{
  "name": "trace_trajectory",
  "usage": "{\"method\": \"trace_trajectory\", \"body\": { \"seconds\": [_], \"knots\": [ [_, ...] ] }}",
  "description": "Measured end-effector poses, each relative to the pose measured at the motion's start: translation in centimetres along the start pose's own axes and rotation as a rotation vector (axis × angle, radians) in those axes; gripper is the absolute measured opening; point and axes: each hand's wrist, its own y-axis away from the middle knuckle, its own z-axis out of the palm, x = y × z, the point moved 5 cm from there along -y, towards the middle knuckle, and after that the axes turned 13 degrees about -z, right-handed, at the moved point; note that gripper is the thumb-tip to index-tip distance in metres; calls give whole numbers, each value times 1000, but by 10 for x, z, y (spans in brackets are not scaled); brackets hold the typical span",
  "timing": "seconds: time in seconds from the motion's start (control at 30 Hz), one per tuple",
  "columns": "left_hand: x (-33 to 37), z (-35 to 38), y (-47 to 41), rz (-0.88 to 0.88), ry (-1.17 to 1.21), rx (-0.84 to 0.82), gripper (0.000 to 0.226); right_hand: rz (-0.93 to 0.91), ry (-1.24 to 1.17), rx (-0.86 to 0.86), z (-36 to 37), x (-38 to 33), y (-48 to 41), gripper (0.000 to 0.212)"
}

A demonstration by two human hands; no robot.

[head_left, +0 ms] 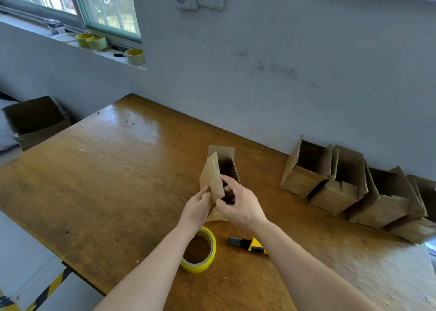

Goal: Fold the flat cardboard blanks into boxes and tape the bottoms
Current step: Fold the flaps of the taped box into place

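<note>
Left hand (198, 203) and right hand (240, 204) both grip one open box (213, 176). Folded boxes (339, 192) line the desk (106, 181), interiors shadowed.

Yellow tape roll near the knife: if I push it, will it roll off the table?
Probably not. The yellow tape roll lies flat, hole facing up, on the wooden table, so it would likely just slide. It is a hollow ring, so it is probably light to lift. Stood on its edge, it could well roll away.
</note>
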Motion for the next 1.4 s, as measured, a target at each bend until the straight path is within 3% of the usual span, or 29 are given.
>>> {"method": "trace_trajectory", "body": {
  "seconds": [0.07, 0.13, 0.23, 0.33, 0.43, 0.67, 1.03, 1.4],
  "knots": [
    [0, 0, 0, 8, -70, -17, 57, 81, -87, 205, -7, 1, 1, 52],
    [-1, 2, 0, 2, -188, -6, 74, 136, 101, 386, -19, 5, 4, 40],
    [0, 2, -5, 11, -289, 63, 83, 267, 186, 305, -19, 18, 8, 46],
    [6, 5, -4, 66, -320, 162, 66, 296, 106, 234, -13, 26, 13, 40],
    [17, 9, 0, 122, -367, 212, 50, 299, 90, 306, -21, 28, 18, 36],
    [57, 35, -2, 171, -429, 151, 45, 351, 20, 479, -56, 38, 20, 34],
    [129, 87, -74, 211, -544, -37, 49, 548, 42, 718, -96, 76, -23, 34],
    [153, 119, -126, 296, -572, -110, 48, 670, 207, 721, -103, 108, -56, 34]
  ]
}}
